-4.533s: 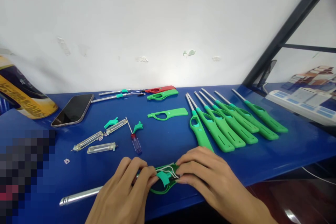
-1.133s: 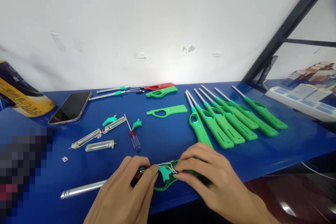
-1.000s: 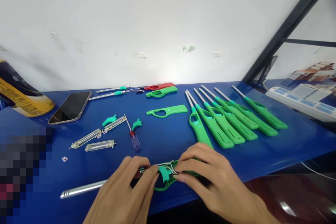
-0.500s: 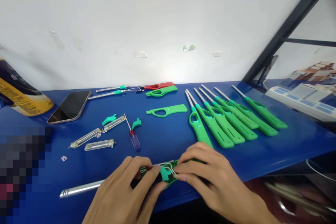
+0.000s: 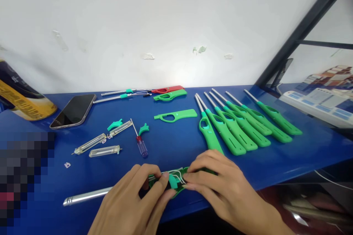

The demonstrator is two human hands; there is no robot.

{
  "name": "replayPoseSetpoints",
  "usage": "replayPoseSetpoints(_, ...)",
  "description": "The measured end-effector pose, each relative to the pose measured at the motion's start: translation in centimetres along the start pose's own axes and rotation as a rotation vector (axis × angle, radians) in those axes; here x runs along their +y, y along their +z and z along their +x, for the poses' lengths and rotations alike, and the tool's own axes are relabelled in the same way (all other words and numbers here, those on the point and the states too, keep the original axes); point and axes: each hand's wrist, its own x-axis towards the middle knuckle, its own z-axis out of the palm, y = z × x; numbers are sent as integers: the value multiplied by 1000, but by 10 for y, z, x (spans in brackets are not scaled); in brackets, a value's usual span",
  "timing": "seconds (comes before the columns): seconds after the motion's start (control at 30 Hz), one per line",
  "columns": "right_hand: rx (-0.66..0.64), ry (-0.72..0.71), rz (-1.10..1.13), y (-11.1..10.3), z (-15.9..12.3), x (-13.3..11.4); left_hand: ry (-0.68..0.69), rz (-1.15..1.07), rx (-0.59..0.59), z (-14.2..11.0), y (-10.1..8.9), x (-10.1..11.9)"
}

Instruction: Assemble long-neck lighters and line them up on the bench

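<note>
Between my hands at the table's front edge lies a long-necked gas lighter (image 5: 181,191), its green handle shell open and its metal tube (image 5: 87,196) pointing left. My left hand (image 5: 135,194) is closed on the handle, thumb and fingers beside the teal trigger (image 5: 173,181). My right hand (image 5: 215,183) pinches at the white wires (image 5: 179,175) on the handle's right part; its fingers hide most of that end. Behind lie loose teal triggers (image 5: 143,129), several clear fuel tanks (image 5: 104,151) and a screwdriver (image 5: 141,147).
Several assembled green lighters (image 5: 234,136) lie fanned out at right. Green half shells (image 5: 176,116), a red shell (image 5: 168,90) and metal tubes with wires (image 5: 113,98) lie farther back. A phone (image 5: 74,110) and a yellow-and-dark can (image 5: 26,95) stand left, before the wall.
Almost nothing differs. My fingers have shifted very slightly around the trigger and wires, and both hands stay on the lighter.
</note>
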Motion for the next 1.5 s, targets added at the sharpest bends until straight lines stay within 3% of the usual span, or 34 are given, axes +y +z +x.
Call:
replayPoseSetpoints(0.57,0,-119,-193,0,1,-6,13,27,-5,-2,0,-3)
replayPoseSetpoints(0.97,59,-11,-45,4,0,-1,15,57,1,-1,0,-3)
replayPoseSetpoints(1.5,108,13,-61,10,4,-10,91,197,-54,-9,3,-7)
